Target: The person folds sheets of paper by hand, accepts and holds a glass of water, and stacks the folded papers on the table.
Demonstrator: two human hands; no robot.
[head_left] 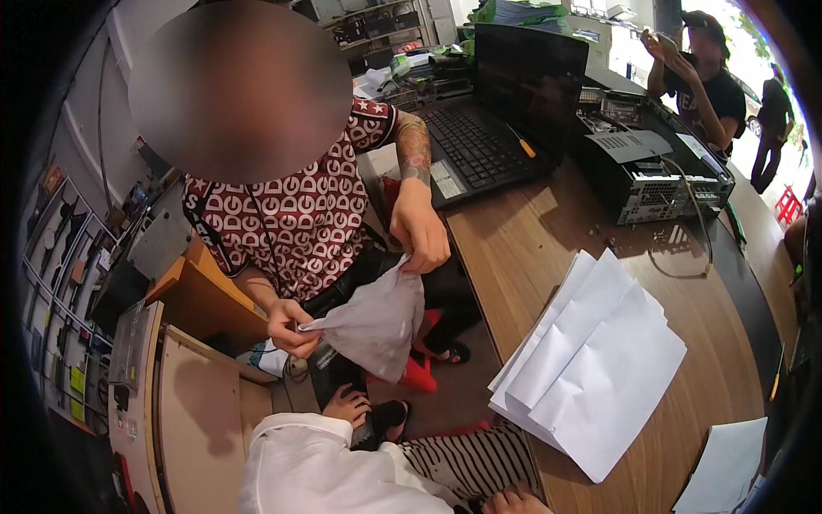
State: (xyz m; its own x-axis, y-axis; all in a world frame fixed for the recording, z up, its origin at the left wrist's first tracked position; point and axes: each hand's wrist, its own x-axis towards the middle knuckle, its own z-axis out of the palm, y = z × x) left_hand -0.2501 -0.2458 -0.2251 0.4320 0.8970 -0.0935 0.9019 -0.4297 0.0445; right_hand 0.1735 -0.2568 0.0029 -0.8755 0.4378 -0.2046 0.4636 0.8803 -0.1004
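Observation:
At the lower middle, my left hand (347,406) sticks out of a white sleeve and rests against something dark, its fingers apart and holding nothing. Cut off by the bottom edge, my right hand (515,500) lies by the striped trousers (471,458) beside the table edge, with fingers lying flat as far as they show. Facing me, a person in a red-and-white patterned shirt (300,214) stretches a grey cloth (377,321) between both hands. A stack of white paper sheets (591,368) lies on the wooden table (522,248), nearer my right hand.
An open black laptop (488,128) carries a yellow-handled screwdriver (527,148). Behind the papers stands an opened computer case (659,163) with a cable. More paper (723,467) and another screwdriver (777,373) lie at the right. A wooden drawer unit (201,411) stands left. Other people are farther back.

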